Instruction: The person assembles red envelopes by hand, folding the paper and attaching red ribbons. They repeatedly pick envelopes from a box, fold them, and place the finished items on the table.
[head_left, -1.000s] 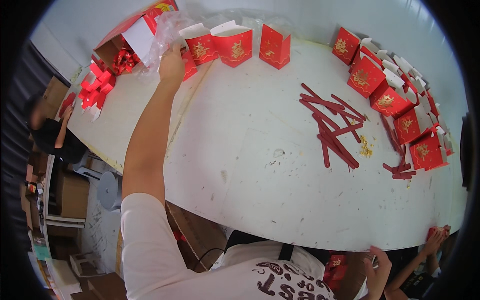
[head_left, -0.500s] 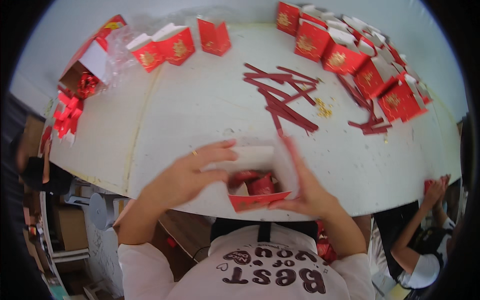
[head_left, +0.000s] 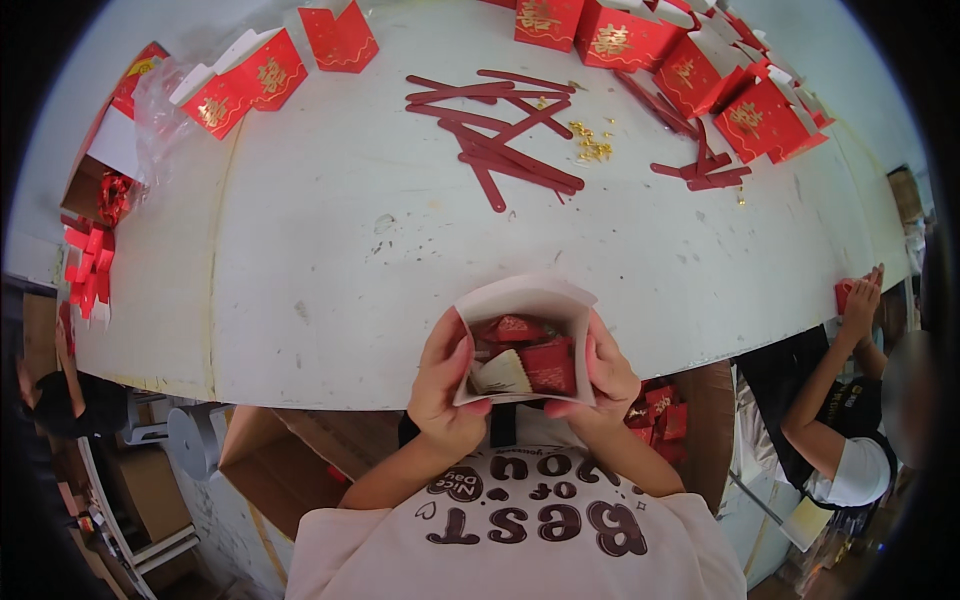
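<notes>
Close to my body, at the near table edge, I hold an open paper gift box (head_left: pixel 528 296) with white inner walls. My left hand (head_left: pixel 443 390) wraps its left side and my right hand (head_left: pixel 606 382) wraps its right side. Inside lie several red wrapped packets (head_left: pixel 548 364) and a cream-coloured packet (head_left: pixel 503 372). The bottom of the box is hidden under them. Farther out on the table is a pile of dark red strips (head_left: pixel 508 150) with holes at their ends. Small gold fasteners (head_left: pixel 592 148) are scattered to the right of that pile.
Red boxes with gold print (head_left: pixel 690 75) crowd the far right; other red boxes (head_left: pixel 268 72) stand far left. More strips (head_left: pixel 705 170) lie right. A carton (head_left: pixel 95 165) and folded red pieces (head_left: pixel 90 262) sit left. Co-workers' hands (head_left: pixel 862 300) show right; below are cardboard cartons (head_left: pixel 265 450).
My left hand has come down from above the opening onto the box's left side. The box has turned more upright toward me, and the whole view has shifted.
</notes>
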